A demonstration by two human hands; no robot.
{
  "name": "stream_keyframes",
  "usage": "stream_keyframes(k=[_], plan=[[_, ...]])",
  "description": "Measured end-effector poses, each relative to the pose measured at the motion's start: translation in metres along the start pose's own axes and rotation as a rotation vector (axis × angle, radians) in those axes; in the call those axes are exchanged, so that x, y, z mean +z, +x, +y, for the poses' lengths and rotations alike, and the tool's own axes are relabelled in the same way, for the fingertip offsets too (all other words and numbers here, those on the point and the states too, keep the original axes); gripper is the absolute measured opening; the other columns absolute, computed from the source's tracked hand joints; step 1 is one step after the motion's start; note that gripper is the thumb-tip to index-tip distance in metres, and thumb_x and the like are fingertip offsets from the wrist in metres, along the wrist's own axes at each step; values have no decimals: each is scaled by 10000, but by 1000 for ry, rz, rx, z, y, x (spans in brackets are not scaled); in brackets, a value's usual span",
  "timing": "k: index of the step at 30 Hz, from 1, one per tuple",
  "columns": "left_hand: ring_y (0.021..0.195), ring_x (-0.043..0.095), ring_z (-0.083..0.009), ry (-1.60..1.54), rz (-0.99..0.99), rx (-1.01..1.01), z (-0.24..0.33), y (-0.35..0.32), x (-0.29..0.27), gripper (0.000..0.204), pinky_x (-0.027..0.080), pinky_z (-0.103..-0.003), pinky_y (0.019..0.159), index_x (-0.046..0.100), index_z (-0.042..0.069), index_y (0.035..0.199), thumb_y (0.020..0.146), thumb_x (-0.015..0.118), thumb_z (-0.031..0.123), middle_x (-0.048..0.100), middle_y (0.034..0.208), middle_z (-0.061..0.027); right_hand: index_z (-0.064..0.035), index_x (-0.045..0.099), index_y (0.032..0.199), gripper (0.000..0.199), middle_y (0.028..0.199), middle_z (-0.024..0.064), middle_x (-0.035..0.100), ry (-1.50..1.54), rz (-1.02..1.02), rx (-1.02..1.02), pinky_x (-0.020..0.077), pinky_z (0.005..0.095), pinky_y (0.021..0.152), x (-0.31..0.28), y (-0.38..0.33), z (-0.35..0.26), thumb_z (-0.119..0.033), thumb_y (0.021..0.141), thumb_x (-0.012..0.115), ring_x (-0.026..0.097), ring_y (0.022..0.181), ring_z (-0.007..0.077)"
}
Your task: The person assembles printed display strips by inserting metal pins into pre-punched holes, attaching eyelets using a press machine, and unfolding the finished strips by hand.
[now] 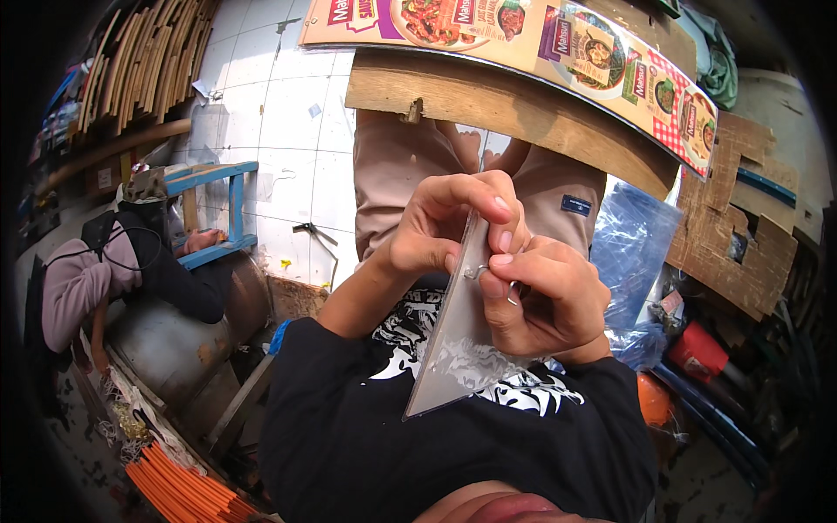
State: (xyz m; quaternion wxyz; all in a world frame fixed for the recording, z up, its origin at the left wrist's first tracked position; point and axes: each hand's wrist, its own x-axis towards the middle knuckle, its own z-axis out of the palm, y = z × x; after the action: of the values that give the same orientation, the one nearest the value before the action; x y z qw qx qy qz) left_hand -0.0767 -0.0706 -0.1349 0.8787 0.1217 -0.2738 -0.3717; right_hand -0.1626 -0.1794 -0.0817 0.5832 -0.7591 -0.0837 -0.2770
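Note:
A flat grey triangular plate (456,349) stands on edge close in front of my chest, its narrow tip up between my fingers. My left hand (445,228) pinches the upper edge of the plate from the left. My right hand (545,296) grips the plate from the right, thumb and forefinger on a small metal ring (479,272) at the plate's edge; another small ring shows by the right fingers. My black sleeves and printed black shirt fill the lower view, my beige trousers lie beyond.
A wooden board (514,109) with a printed food banner (558,39) spans above my knees. A person in a pink sleeve sits left by a metal drum (174,340) and blue wooden frame (214,209). Orange sticks (179,488) lie lower left; cardboard (741,218) and clear blue plastic bags (636,253) right.

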Motion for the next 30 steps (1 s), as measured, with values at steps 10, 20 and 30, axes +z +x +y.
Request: stream_keyframes(k=[10, 20, 30], plan=[[727, 500, -164, 63, 5, 20, 1, -2, 1, 323, 400, -321, 696, 578, 98, 1179, 887, 648, 216, 497, 866, -61, -16, 604, 957, 224, 642, 58, 581, -107, -1, -38, 447, 248, 497, 2, 2, -4, 66, 765, 686, 567, 529, 149], [733, 519, -165, 32, 7, 7, 2, -3, 5, 291, 410, -324, 690, 585, 87, 1154, 891, 642, 198, 503, 863, -58, -43, 581, 1000, 267, 643, 52, 572, -155, 28, -110, 458, 269, 498, 8, -2, 2, 45, 770, 685, 569, 523, 167], [852, 551, -220, -81, -40, 33, -3, -7, -4, 447, 442, -338, 742, 571, -42, 1171, 825, 728, 194, 517, 949, -120, -33, 561, 1031, 285, 655, 54, 557, -50, 13, -40, 441, 282, 496, 6, -11, 1, 65, 778, 649, 556, 530, 173]])
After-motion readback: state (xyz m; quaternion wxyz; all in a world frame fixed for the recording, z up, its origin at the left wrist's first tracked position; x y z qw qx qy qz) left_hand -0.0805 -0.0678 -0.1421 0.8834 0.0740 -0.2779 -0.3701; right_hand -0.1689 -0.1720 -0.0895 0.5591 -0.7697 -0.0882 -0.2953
